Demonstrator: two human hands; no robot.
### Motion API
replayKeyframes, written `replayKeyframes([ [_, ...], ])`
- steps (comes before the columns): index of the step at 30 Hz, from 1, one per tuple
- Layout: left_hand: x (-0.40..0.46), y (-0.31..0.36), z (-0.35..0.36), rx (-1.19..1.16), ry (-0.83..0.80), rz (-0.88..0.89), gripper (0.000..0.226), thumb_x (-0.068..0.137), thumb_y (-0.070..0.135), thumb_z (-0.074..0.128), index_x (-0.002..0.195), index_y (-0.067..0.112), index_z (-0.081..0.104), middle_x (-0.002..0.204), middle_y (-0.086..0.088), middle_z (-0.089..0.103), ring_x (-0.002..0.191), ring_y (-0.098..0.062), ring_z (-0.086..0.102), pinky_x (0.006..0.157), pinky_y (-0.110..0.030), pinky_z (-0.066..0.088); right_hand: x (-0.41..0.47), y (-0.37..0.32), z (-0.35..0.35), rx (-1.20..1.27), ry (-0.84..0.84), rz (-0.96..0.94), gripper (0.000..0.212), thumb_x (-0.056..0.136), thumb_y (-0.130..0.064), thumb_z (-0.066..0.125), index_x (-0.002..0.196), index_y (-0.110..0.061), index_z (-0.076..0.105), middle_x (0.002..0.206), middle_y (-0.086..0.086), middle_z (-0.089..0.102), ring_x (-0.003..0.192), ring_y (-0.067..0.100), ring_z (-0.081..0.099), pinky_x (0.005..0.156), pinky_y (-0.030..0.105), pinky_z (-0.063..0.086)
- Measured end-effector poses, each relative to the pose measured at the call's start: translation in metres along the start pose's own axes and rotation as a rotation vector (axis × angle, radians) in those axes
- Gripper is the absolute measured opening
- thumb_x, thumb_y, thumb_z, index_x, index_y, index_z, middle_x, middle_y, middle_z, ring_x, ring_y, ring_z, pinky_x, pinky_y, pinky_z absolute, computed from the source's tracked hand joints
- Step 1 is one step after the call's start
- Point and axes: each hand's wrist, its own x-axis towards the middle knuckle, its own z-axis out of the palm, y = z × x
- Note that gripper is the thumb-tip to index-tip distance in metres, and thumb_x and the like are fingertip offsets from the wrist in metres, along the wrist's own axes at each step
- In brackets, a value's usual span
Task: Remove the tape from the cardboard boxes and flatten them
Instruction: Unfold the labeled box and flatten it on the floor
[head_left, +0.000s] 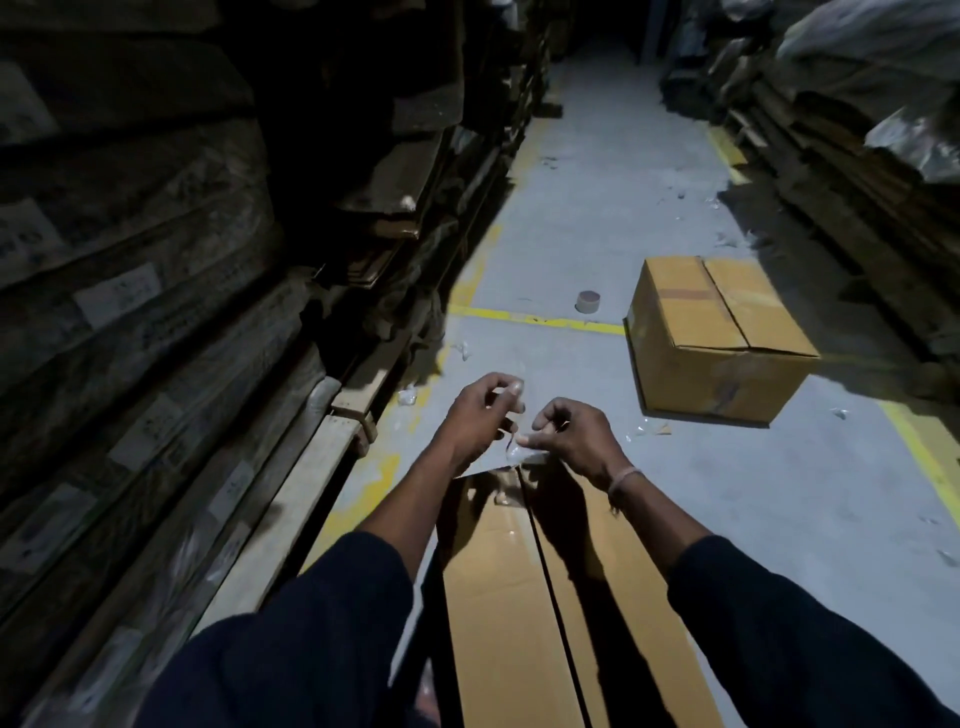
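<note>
A brown cardboard box (498, 582) lies in front of me with its top flaps meeting along a dark seam. A strip of clear tape (511, 447) rises from the far end of that seam. My left hand (475, 415) pinches the tape's upper end between thumb and fingers. My right hand (569, 434) pinches the tape lower down, just above the box's far edge. A second, closed cardboard box (717, 338) stands on the floor ahead to the right, apart from both hands.
Tall stacks of flattened cardboard (156, 312) line the left side, and more stacks (857, 182) line the right. A tape roll (587, 301) sits on the grey floor by a yellow line (535, 319). Crumpled tape scraps (460, 351) lie scattered about.
</note>
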Motion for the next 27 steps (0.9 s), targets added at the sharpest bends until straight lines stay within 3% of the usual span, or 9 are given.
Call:
replayKeyframes([
  [5,-0.024,0.046,-0.017,0.270,-0.138,0.201,0.011,0.097,0.013,0.069,0.095,0.022,0.075,0.088,0.001,0.077,0.075,-0.013,0.070,0.070,-0.028,0.052,-0.030,-0.035,-0.022,-0.148,-0.046,-0.147,0.030,0.073,-0.024,0.094,0.077,-0.006,0.070,0.070,0.000,0.070,0.057,0.005,0.056,0.057,0.022,0.046],
  [8,-0.042,0.056,-0.021,0.530,-0.122,0.276,0.015,0.092,0.010,0.076,0.090,0.025,0.078,0.088,0.009,0.076,0.081,-0.004,0.071,0.076,-0.027,0.057,-0.046,-0.053,-0.038,0.105,-0.061,0.035,0.029,0.087,-0.018,0.083,0.078,0.003,0.066,0.064,0.011,0.068,0.061,0.019,0.064,0.051,0.026,0.048],
  [11,-0.062,0.060,-0.014,0.686,-0.036,0.384,0.015,0.092,0.007,0.078,0.092,0.022,0.081,0.097,0.008,0.074,0.082,-0.001,0.068,0.071,-0.009,0.050,-0.062,-0.067,-0.047,0.455,-0.192,0.247,0.015,0.097,-0.003,0.067,0.083,-0.002,0.060,0.073,0.018,0.062,0.061,0.021,0.059,0.056,0.026,0.048],
  [13,-0.069,0.057,-0.011,0.685,-0.009,0.381,0.021,0.093,0.003,0.074,0.096,0.023,0.081,0.099,0.008,0.075,0.085,-0.003,0.068,0.073,-0.013,0.049,-0.069,-0.072,-0.045,0.627,-0.199,0.307,0.011,0.098,0.002,0.063,0.087,0.000,0.062,0.079,0.021,0.064,0.058,0.019,0.059,0.060,0.026,0.053],
  [16,-0.074,0.047,-0.011,0.564,-0.126,0.267,0.040,0.090,-0.004,0.060,0.113,0.024,0.078,0.111,0.009,0.074,0.104,-0.004,0.069,0.088,-0.023,0.056,-0.075,-0.069,-0.038,0.846,-0.094,0.390,0.003,0.097,0.006,0.060,0.098,0.006,0.063,0.077,0.021,0.068,0.060,0.020,0.067,0.059,0.025,0.059],
  [19,-0.077,0.044,-0.003,0.445,-0.181,0.232,0.028,0.087,0.015,0.072,0.114,0.024,0.076,0.112,0.010,0.075,0.107,0.000,0.069,0.095,-0.026,0.058,-0.082,-0.066,-0.034,0.900,-0.044,0.436,0.004,0.098,0.004,0.058,0.100,0.004,0.061,0.071,0.016,0.065,0.054,0.019,0.063,0.050,0.022,0.054],
  [22,-0.073,0.049,0.005,0.456,-0.134,0.255,0.027,0.081,0.042,0.086,0.101,0.027,0.077,0.101,0.011,0.075,0.097,-0.002,0.070,0.088,-0.030,0.059,-0.089,-0.069,-0.032,0.868,0.027,0.449,0.009,0.095,0.002,0.059,0.092,0.000,0.067,0.070,0.011,0.066,0.050,0.014,0.045,0.047,0.020,0.040],
  [25,-0.067,0.056,0.013,0.558,-0.014,0.312,0.013,0.089,0.041,0.076,0.091,0.028,0.076,0.094,0.010,0.074,0.093,-0.007,0.068,0.082,-0.034,0.056,-0.092,-0.074,-0.028,0.916,0.063,0.455,0.005,0.095,-0.002,0.063,0.093,-0.001,0.067,0.071,0.010,0.063,0.048,0.013,0.036,0.047,0.022,0.032],
  [27,-0.063,0.062,0.016,0.524,0.065,0.297,0.010,0.090,0.037,0.075,0.084,0.029,0.076,0.087,0.012,0.074,0.087,-0.005,0.066,0.073,-0.028,0.051,-0.095,-0.076,-0.027,0.908,0.092,0.388,0.004,0.094,-0.006,0.068,0.098,-0.003,0.068,0.077,0.009,0.064,0.053,0.014,0.043,0.049,0.023,0.038],
])
